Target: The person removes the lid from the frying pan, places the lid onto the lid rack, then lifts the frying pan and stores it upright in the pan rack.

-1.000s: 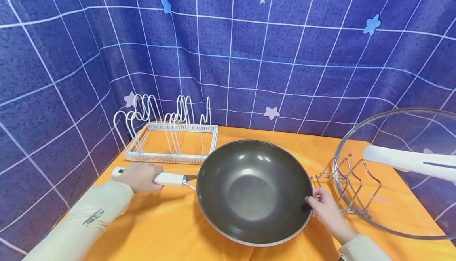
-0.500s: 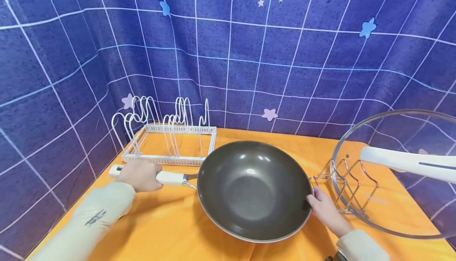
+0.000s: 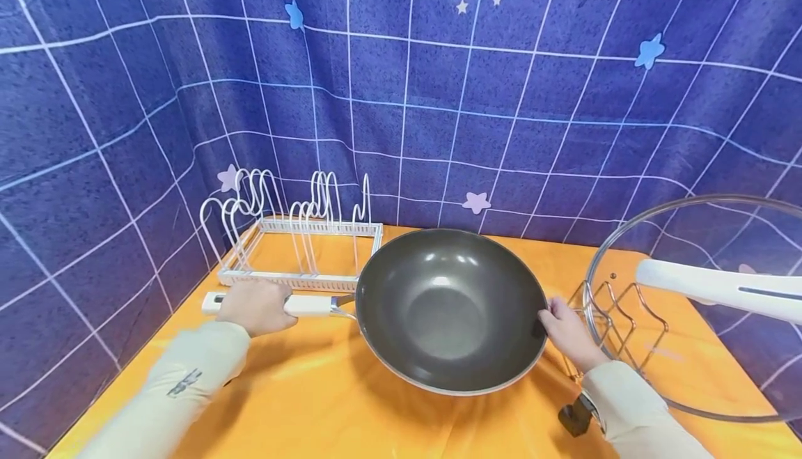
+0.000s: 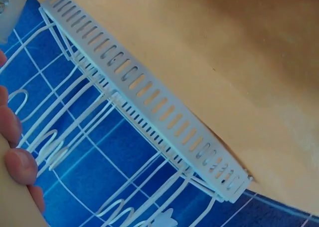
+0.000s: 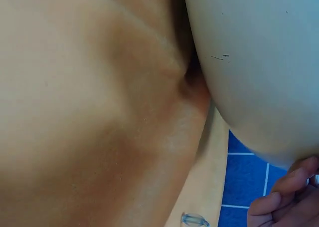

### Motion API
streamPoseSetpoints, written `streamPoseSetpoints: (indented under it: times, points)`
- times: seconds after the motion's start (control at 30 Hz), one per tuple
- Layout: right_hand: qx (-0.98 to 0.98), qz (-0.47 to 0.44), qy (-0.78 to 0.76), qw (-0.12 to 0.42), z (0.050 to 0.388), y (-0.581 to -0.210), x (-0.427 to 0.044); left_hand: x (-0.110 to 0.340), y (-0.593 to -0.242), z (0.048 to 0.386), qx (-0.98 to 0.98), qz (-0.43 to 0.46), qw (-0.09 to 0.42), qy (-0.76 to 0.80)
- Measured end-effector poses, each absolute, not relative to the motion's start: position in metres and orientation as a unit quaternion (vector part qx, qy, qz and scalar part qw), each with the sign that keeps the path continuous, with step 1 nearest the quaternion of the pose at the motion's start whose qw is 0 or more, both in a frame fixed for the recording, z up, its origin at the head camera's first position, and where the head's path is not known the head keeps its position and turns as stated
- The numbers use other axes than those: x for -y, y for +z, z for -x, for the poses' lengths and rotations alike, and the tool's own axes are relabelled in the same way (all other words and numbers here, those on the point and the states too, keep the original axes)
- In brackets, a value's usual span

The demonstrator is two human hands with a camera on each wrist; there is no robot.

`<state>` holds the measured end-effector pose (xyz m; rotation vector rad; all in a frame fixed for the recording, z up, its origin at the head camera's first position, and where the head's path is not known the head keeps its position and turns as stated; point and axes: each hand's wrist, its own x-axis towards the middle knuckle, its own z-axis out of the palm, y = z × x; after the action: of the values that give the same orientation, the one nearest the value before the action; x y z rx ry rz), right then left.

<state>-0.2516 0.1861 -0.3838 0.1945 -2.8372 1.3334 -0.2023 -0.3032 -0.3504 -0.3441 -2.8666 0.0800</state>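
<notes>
A wok (image 3: 447, 320) with a dark inside faces up in the head view, over the orange tabletop. My left hand (image 3: 255, 307) grips its white handle (image 3: 313, 305). On the opposite side my right hand (image 3: 573, 333) pinches the rim, thumb on the inner face. The wok's pale outer wall (image 5: 259, 72) fills the upper right of the right wrist view, with right-hand fingers (image 5: 274, 207) against its lower edge. In the left wrist view, the left fingertips (image 4: 20, 166) show at the left border; the handle is mostly out of sight there.
Behind the left hand stands a white dish rack (image 3: 288, 281) with wire loops. At the right, a glass lid (image 3: 689, 368) with a white handle (image 3: 720, 285) stands upright in a small metal wire rack (image 3: 626, 327). A blue curtain (image 3: 438, 131) hangs behind the orange table (image 3: 301, 403).
The wok, held by both hands, has shifted slightly away from me and a little to the right. The racks and lid have stayed put.
</notes>
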Motion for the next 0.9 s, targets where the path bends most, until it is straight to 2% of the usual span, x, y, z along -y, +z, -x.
streamPoseSetpoints:
  times: [0.33,0.57,0.9]
  points:
    - [0.907,-0.037,0.418,0.029,0.28,-0.391,-0.187,0.289,-0.357,0.202,0.984,0.106,0.141,0.031]
    - [0.914,-0.028,0.403,0.032,0.296,-0.391,-0.18,0.285,-0.356,0.202,0.991,0.069,0.117,0.015]
    - [0.917,-0.019,0.396,0.039,0.306,-0.392,-0.18,0.284,-0.365,0.206,0.986,0.077,0.149,0.013]
